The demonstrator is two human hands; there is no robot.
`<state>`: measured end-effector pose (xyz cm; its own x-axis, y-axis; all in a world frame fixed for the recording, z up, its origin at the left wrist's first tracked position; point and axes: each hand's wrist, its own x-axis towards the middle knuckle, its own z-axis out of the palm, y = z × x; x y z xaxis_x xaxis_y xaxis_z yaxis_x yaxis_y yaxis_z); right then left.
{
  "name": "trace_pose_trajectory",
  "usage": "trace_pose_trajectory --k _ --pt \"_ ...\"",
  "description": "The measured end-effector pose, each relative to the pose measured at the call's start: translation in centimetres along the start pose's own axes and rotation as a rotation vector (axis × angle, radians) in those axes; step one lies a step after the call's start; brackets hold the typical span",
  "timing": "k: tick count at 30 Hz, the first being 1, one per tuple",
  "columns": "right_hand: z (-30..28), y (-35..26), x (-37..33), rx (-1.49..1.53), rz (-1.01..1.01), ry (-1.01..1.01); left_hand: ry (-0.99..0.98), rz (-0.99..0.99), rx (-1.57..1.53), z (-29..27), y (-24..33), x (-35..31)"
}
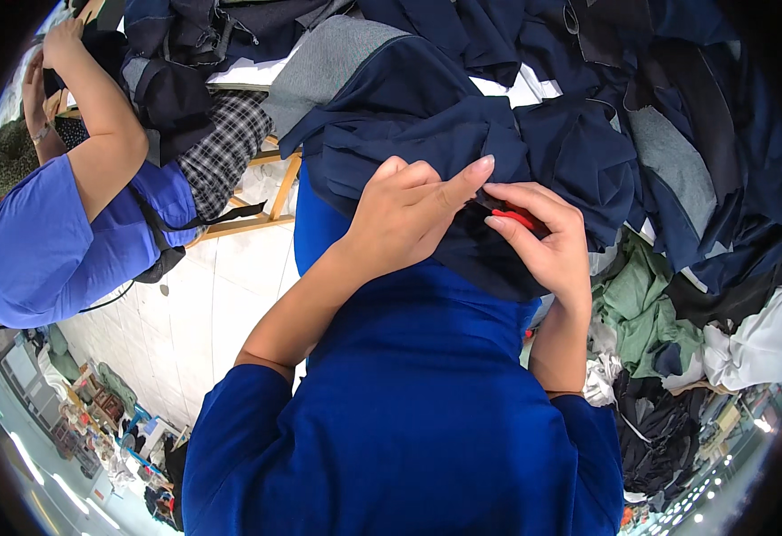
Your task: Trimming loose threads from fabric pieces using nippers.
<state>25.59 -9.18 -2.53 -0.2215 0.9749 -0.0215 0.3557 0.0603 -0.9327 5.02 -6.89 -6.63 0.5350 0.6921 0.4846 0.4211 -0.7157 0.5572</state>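
Observation:
A dark navy garment piece (409, 134) lies bunched over the table edge and my lap. My left hand (409, 214) rests over it with most fingers curled and one digit stretched to the right. The cloth seems gathered under those fingers, though the exact grip is hidden. Just right of it, my right hand (547, 232) is closed around red-handled thread snips (518, 215). Their dark tip points left toward the cloth beside my left hand, and it is partly covered by my fingers.
Navy and dark cut pieces (704, 98) are heaped along the table, some showing grey undersides. Green cloth (637, 304) and white cloth (753, 344) lie at the right. A co-worker in a violet shirt (42, 241) sits at the left near a wooden stool frame (279, 201).

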Motion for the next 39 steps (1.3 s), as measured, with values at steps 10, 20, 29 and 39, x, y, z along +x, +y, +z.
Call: trace_pose_trajectory --k 10,20,29,39 --pt "-0.2 0.3 0.0 0.035 -0.008 -0.024 0.036 -0.094 -0.227 0.0 0.0 0.3" --pt "0.3 0.6 -0.6 -0.04 -0.035 0.05 -0.032 -0.15 -0.279 -0.7 0.2 0.4" --pt "2.2 -0.1 -1.0 0.399 0.206 0.05 -0.089 -0.204 -0.332 -0.8 1.0 0.6" --pt "2.6 0.2 -1.1 0.656 0.243 0.418 -0.08 -0.405 -0.272 -0.9 1.2 0.7"
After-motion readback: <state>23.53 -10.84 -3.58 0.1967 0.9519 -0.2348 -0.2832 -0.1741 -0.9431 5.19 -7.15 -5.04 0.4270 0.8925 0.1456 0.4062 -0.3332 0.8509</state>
